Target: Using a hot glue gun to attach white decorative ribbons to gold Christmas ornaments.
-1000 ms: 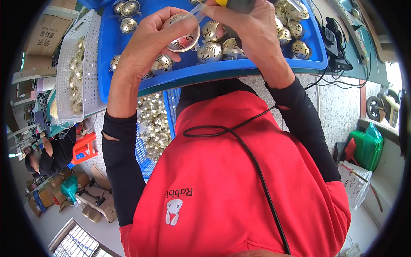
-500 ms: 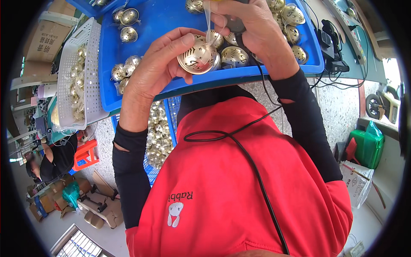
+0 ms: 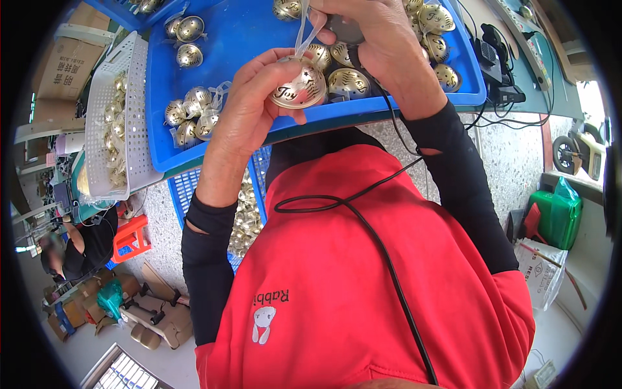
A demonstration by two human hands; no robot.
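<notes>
My left hand (image 3: 249, 94) is closed around a round gold bell ornament (image 3: 299, 89) with dark cut-out lettering and stars. A sheer white ribbon (image 3: 302, 32) rises from the bell's top toward my right hand (image 3: 382, 45). The right fingers are bent round a dark grey rounded device (image 3: 345, 30), with a black cable (image 3: 394, 115) hanging below that hand. Those fingertips also meet the ribbon near the upper edge of the picture. Beneath both hands, more gold bells (image 3: 348, 83) lie in the blue tray (image 3: 243, 32).
Left of the tray stands a white perforated basket (image 3: 137, 123) of wrapped bells. Below the table edge, a blue crate (image 3: 186, 188) holds many more. Black electrical devices (image 3: 506, 94) with cables sit at the right. Another person (image 3: 84, 240) is far left, near an orange stool (image 3: 131, 236).
The bell has turned in my left hand, so its lettering now sits more level. My left forearm has shifted slightly right, uncovering more bells in the tray.
</notes>
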